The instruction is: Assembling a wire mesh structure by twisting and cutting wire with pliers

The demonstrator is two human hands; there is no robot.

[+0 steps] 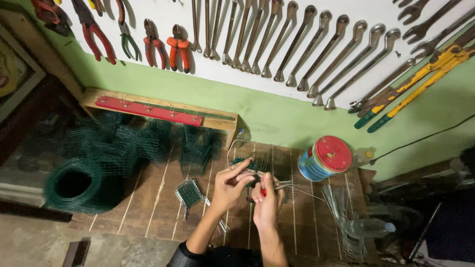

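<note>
My left hand [231,184] pinches a thin metal wire at the edge of a small green wire-mesh cage [257,160] on the wooden bench [153,207]. Close beside it, my right hand [267,198] grips red-handled pliers [269,190] whose jaws point right toward the wire. Both hands meet near the middle of the bench, just in front of the cage. A small folded mesh piece [190,194] lies to the left of my left hand.
A roll of green mesh [79,185] and several mesh cages [148,143] fill the bench's left. A red-lidded tin [326,158], loose wires [341,202] and a plastic bottle [368,228] sit on the right. Pliers [178,47] and wrenches [297,44] hang on the wall.
</note>
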